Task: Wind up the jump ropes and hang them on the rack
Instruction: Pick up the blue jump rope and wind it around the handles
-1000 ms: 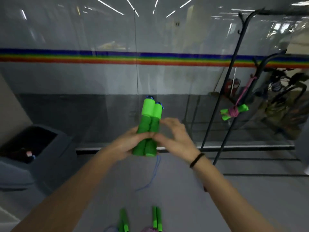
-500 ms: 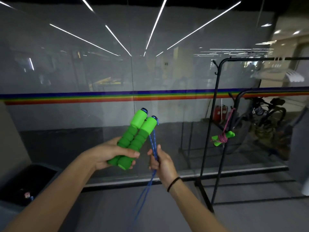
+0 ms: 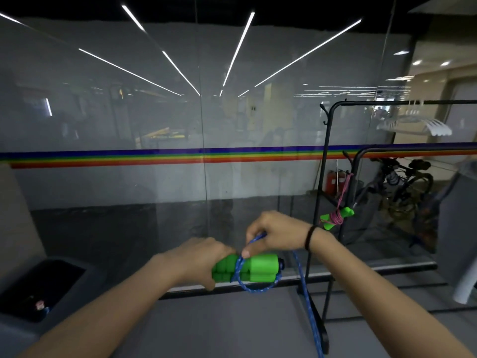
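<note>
A glass wall (image 3: pixel 154 125) with a rainbow stripe (image 3: pixel 129 157) backs the scene, and a black rack (image 3: pixel 325 177) stands before it. Left of the rack, the left hand (image 3: pixel 198 262) is wrapped around a pair of green handles (image 3: pixel 247 267) lying sideways. The right hand (image 3: pixel 273 233), just above the handles, pinches the blue rope (image 3: pixel 307 301), looped once around them. A wound pink rope bundle (image 3: pixel 336 218) hangs on the rack.

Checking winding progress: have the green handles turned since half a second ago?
Yes. The green handles pointed up toward the rainbow stripe; now they lie sideways, well below it, in the left hand.
</note>
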Tool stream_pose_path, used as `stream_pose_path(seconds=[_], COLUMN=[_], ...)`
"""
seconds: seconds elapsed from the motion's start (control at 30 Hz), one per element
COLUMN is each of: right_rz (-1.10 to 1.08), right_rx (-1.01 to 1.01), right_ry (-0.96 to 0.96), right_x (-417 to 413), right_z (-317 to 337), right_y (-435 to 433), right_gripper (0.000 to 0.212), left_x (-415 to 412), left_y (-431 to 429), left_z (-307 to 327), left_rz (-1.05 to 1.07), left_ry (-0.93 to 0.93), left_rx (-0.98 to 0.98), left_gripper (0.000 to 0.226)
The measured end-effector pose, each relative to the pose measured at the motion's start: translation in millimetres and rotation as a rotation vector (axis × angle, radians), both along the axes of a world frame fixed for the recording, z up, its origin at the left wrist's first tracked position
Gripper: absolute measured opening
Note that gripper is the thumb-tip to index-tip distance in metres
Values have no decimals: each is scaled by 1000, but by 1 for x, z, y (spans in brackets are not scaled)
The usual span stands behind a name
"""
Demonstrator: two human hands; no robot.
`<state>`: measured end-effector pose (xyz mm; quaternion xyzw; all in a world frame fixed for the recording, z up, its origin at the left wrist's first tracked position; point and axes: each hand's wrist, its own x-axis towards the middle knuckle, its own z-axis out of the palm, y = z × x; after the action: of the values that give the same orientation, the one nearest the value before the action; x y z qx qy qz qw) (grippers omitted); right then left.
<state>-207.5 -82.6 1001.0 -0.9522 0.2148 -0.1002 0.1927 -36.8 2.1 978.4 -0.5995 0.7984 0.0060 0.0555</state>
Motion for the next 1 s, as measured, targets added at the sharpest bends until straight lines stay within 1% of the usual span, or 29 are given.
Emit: stream_pose_path(seconds=[0.07,0.1,0.13,0.2,0.27,0.3,0.37,0.43,0.47,0.5,0.53,0.57,0.63,0.7,0.77,0.83,0.9,1.0], right_rz=[-31,-12,8,22,-113,-160,-140,-173,-182,-170,-154,-117,-63,-60,-72,-71,-38,27], right_rx=[290,421,551,737,860,868,799,636,544,425,282,116,-143,-286,-347,-356,-341,-370], right_ry=[-183,-258,-323,-442,-574,-579,-531,-444,-388,-323,-249,-170,-49,7,29,56,65,81], right_x=[-8,-10,-13,-17,-15,-14,-10,-8,-7,-6,-5,-3,0,2,3,3,7,16], right_z=[-8,-14,-19,-32,-47,-56,-68,-74,-74,-72,-65,-57,-37,-20,-7,4,10,18], right_y=[-11,-15,-16,-17,-17,-17,-14,-5,1,7,12,18,29,32,27,23,21,18], right_gripper=[18,19,20,14,51,56,44,37,35,34,33,31,28,29,27,24,23,27], left_x=[4,6,7,9,10,10,10,12,15,19,22,24,27,31,36,38,31,17], left_y=[1,1,0,-4,-7,-7,-9,-14,-16,-18,-20,-21,-21,-18,-14,-6,0,6], left_z=[7,8,7,2,-3,-5,-5,-3,-3,-4,-6,-10,-19,-25,-28,-26,-21,-12], left_rz=[-45,-63,-79,-102,-71,-34,80,225,286,332,368,392,391,330,301,313,306,220], left_ry=[96,168,275,556,808,934,1185,1389,1448,1455,1409,1318,1056,821,695,571,392,96], left_rx=[-6,-5,-2,20,2,-29,-111,-185,-210,-235,-261,-291,-376,-428,-388,-356,-347,-275], left_gripper=[31,30,30,31,38,39,32,24,22,23,27,31,34,36,42,46,43,47])
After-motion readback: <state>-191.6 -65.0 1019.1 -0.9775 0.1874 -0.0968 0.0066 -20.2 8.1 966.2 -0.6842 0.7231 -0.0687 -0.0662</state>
